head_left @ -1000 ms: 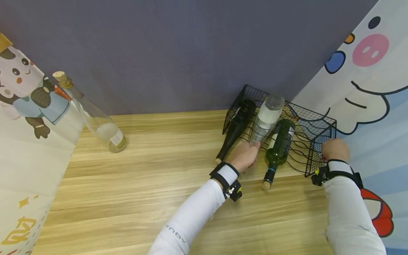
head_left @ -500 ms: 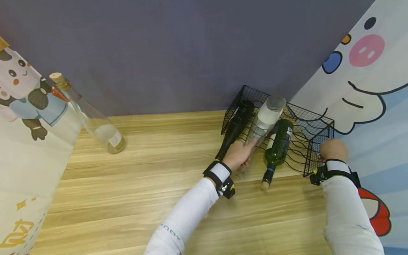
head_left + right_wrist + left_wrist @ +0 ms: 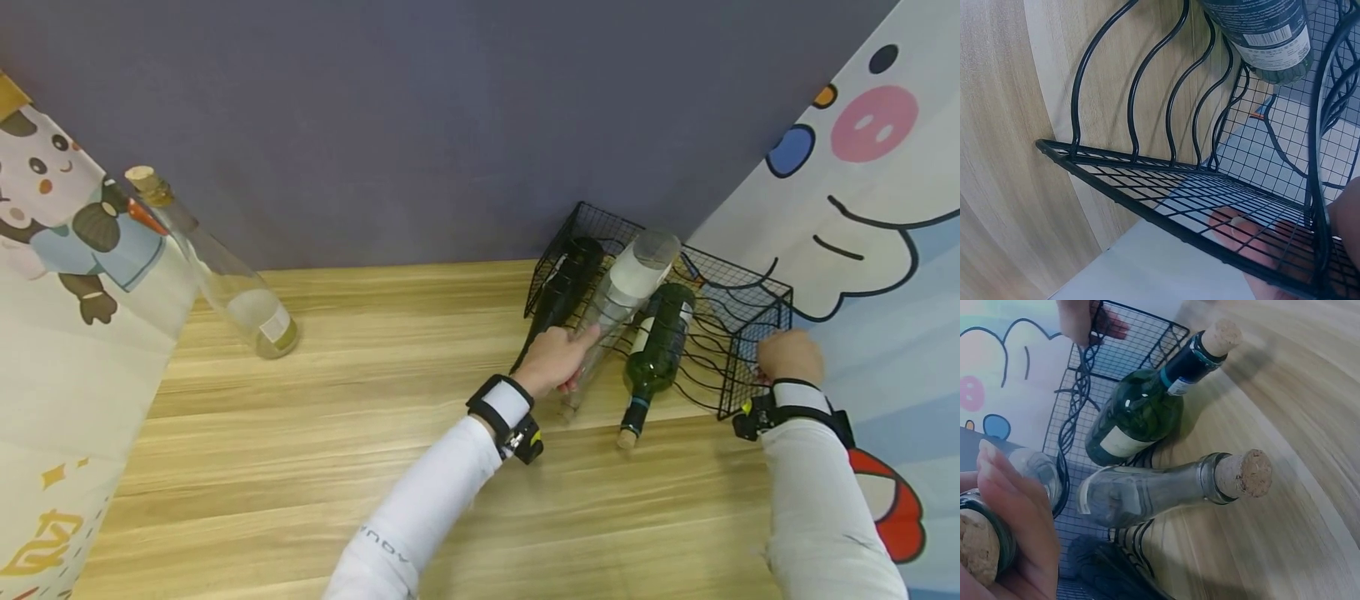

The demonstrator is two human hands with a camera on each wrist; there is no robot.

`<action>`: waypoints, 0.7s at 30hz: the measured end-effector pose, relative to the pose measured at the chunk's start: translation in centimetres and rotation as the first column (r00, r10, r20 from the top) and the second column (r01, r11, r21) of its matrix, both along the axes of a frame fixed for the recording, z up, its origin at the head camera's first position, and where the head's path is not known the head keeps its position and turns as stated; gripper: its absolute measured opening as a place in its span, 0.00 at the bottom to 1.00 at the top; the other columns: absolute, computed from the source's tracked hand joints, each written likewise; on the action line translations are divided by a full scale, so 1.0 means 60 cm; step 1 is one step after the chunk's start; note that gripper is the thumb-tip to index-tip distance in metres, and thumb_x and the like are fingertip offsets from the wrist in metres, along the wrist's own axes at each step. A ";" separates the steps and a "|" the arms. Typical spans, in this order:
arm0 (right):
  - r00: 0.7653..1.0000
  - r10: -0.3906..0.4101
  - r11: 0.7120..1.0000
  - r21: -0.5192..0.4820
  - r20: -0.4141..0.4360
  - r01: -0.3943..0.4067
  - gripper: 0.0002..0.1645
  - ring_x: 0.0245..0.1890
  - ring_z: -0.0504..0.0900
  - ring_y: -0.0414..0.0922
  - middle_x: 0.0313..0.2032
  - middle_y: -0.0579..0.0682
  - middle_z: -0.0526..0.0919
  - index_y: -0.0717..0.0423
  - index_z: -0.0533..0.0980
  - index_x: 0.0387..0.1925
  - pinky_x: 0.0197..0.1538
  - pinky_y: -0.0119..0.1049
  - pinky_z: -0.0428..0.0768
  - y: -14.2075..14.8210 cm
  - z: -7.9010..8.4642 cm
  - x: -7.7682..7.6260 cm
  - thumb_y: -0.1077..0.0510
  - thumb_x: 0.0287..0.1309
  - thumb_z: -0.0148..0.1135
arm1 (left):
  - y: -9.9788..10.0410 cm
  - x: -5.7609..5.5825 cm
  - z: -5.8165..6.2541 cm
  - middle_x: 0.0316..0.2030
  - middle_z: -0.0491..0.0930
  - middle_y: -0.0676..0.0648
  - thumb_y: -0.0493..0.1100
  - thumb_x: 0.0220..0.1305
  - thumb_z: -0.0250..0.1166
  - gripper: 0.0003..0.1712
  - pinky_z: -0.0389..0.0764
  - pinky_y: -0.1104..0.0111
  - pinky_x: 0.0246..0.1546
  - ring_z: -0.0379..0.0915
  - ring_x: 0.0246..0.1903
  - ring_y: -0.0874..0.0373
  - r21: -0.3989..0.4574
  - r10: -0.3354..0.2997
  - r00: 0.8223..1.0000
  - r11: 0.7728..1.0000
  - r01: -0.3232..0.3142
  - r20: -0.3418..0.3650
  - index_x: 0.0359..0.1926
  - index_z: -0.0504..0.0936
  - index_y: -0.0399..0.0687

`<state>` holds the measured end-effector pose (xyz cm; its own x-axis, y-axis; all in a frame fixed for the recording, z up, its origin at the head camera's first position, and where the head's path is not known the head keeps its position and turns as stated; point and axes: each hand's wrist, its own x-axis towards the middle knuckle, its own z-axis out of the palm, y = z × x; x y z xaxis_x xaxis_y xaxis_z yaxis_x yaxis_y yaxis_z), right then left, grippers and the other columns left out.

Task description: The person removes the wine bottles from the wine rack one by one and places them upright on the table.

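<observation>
My left hand (image 3: 555, 360) grips a corked clear glass bottle (image 3: 639, 271) by its neck, seen at the lower left of the left wrist view with its cork (image 3: 977, 547) up close. The bottle slants over a black wire bottle rack (image 3: 738, 333). Beneath it a second clear bottle (image 3: 1141, 494) lies in the rack, cork outward. On either side lie a green bottle (image 3: 658, 342) and a dark bottle (image 3: 564, 283). My right hand (image 3: 789, 362) holds the rack's right end panel; fingers (image 3: 1244, 244) show through the mesh.
A tall corked clear bottle (image 3: 243, 292) stands upright at the far left of the wooden tabletop (image 3: 337, 467). A grey wall (image 3: 420, 133) rises behind, with cartoon-printed panels (image 3: 862, 242) at both sides. The rack stands close to the right panel.
My left hand has shifted left with the bottle neck, and the bottle's base has swung slightly right. The lower clear bottle's neck now shows below the hand. My right hand stays on the rack.
</observation>
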<state>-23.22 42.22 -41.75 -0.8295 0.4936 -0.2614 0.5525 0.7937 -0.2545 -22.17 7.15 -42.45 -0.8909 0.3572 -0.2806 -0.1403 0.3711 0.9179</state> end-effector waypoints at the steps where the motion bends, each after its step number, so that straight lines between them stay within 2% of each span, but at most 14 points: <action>1: 1.000 -0.005 1.000 0.005 0.002 0.005 0.28 0.18 0.77 0.50 0.13 0.53 0.76 0.75 0.71 0.35 0.20 0.38 0.74 -0.001 0.001 0.001 0.55 0.71 0.31 | -0.001 0.000 0.001 0.07 0.70 0.51 0.65 0.73 0.50 0.38 0.77 0.63 0.16 0.68 0.08 0.60 -0.001 0.002 1.000 1.000 -0.002 0.002 0.12 0.72 0.45; 6: 1.000 -0.001 0.999 0.040 -0.012 0.002 0.28 0.22 0.77 0.54 0.18 0.60 0.76 0.76 0.72 0.37 0.21 0.39 0.74 -0.003 0.002 0.002 0.56 0.71 0.31 | -0.007 0.001 0.008 0.07 0.69 0.51 0.65 0.72 0.51 0.35 0.72 0.69 0.11 0.67 0.07 0.60 0.030 0.015 1.000 0.999 -0.015 0.000 0.14 0.72 0.47; 12: 0.999 0.019 0.999 0.045 -0.028 -0.018 0.26 0.23 0.76 0.55 0.19 0.61 0.76 0.73 0.72 0.31 0.21 0.39 0.73 0.001 -0.003 -0.001 0.58 0.69 0.32 | -0.029 0.001 0.019 0.08 0.67 0.51 0.63 0.72 0.53 0.34 0.67 0.73 0.08 0.64 0.06 0.61 0.096 0.025 0.999 0.995 -0.027 0.022 0.14 0.69 0.48; 17: 0.999 0.023 0.998 0.065 -0.024 -0.021 0.26 0.30 0.77 0.60 0.23 0.65 0.76 0.73 0.71 0.30 0.26 0.44 0.75 0.005 -0.005 -0.002 0.57 0.69 0.31 | -0.049 0.001 0.026 0.10 0.68 0.49 0.63 0.71 0.54 0.32 0.64 0.72 0.06 0.63 0.06 0.61 0.093 0.030 0.999 0.995 -0.031 0.013 0.16 0.69 0.48; 21: 1.000 0.026 0.998 0.062 -0.006 -0.026 0.27 0.26 0.77 0.58 0.19 0.60 0.76 0.72 0.72 0.29 0.24 0.41 0.74 0.004 -0.005 -0.002 0.57 0.70 0.31 | -0.063 0.003 0.033 0.11 0.68 0.49 0.64 0.71 0.53 0.31 0.64 0.72 0.07 0.63 0.07 0.61 0.076 0.014 1.000 0.997 -0.012 -0.018 0.17 0.69 0.49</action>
<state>-23.32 42.46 -42.03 -0.8439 0.4868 -0.2258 0.5299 0.8221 -0.2081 -21.97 3.36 -40.44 -0.9003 0.3654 -0.2367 -0.1275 0.2985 0.9459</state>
